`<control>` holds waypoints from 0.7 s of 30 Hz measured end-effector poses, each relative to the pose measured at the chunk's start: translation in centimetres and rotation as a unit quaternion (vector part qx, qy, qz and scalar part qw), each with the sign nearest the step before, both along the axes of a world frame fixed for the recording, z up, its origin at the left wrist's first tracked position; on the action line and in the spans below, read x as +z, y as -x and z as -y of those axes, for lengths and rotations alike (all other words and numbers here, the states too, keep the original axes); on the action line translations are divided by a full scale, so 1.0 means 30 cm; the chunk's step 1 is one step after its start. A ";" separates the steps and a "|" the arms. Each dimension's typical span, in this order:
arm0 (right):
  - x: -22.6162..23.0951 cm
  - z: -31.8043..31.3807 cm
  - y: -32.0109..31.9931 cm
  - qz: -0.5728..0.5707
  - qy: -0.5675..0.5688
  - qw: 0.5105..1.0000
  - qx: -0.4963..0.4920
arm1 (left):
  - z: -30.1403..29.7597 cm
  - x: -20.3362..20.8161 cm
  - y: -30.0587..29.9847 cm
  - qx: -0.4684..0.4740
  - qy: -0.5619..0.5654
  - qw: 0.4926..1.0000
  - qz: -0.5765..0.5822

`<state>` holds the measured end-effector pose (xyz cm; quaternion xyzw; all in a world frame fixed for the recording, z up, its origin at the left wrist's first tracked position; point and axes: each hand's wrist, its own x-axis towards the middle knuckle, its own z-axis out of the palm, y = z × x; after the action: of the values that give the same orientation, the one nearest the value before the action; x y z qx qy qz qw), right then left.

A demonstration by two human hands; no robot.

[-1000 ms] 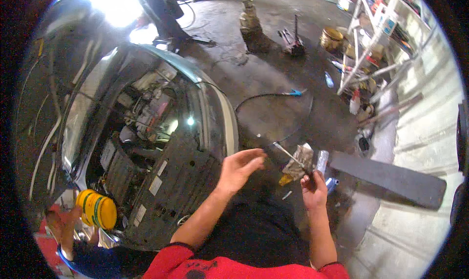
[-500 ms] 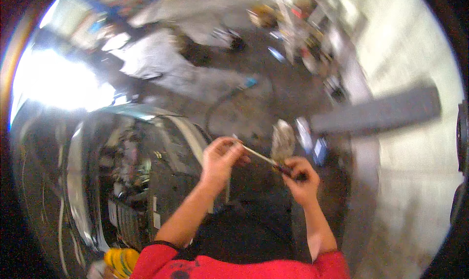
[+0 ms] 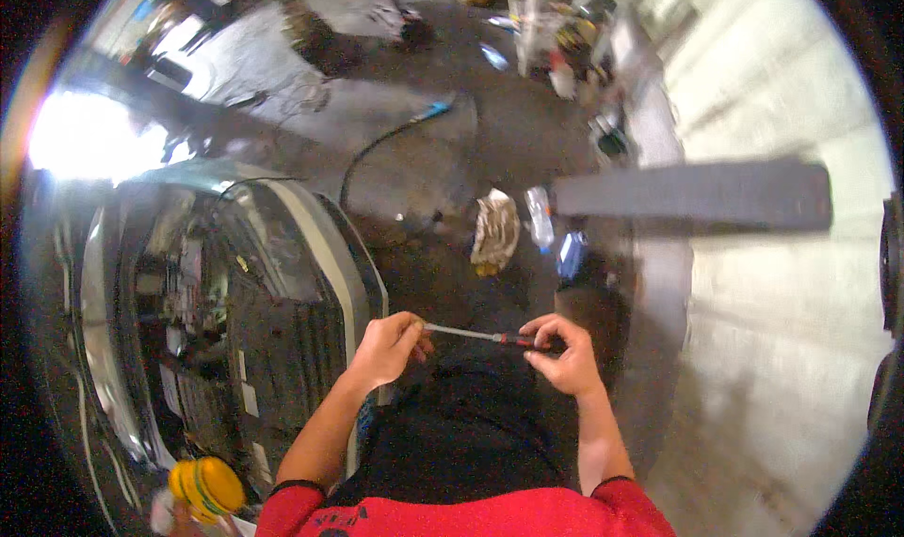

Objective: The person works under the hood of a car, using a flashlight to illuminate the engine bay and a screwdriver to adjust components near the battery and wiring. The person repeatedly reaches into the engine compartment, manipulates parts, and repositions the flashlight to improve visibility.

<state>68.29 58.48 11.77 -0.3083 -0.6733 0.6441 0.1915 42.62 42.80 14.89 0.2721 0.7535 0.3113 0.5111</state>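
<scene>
A screwdriver with a long pale metal shaft point(image 3: 461, 332) and a dark handle with red on it is held level in front of my body. My right hand point(image 3: 568, 356) is closed round the handle, thumb and fingers pinching it. At the other end, the thumb and fingers of my left hand point(image 3: 388, 347) close on the shaft's tip, which they hide. The left hand is beside the edge of a dark vehicle point(image 3: 353, 283).
Stretching out from the right wall is a long grey beam point(image 3: 697, 196). On the floor ahead lie a crumpled brownish bag point(image 3: 496, 228), a clear bottle point(image 3: 539, 215), a blue bottle point(image 3: 571, 254) and a black hose point(image 3: 372, 146). A yellow-lidded jar point(image 3: 209, 488) stands at lower left.
The view has shifted, so the floor things appear farther left. Both hands have come lower and nearer my body, and the screwdriver has turned from slanted to nearly level. Both grips stay closed.
</scene>
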 end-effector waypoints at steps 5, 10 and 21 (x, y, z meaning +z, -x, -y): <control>0.057 -0.282 0.301 -0.013 -0.047 0.976 0.211 | 0.004 0.016 0.052 0.155 0.009 0.984 -0.091; 0.195 -0.471 0.562 0.012 -0.168 0.883 0.439 | 0.005 0.047 0.006 0.198 -0.004 0.941 -0.276; 0.128 -0.279 0.861 0.024 -0.271 0.775 0.571 | 0.198 -0.110 -0.081 0.373 -0.090 0.859 -0.338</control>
<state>42.47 66.86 15.62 0.1821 -0.8770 0.4181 -0.1514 45.03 36.85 11.60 0.1041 0.8938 0.4340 0.0441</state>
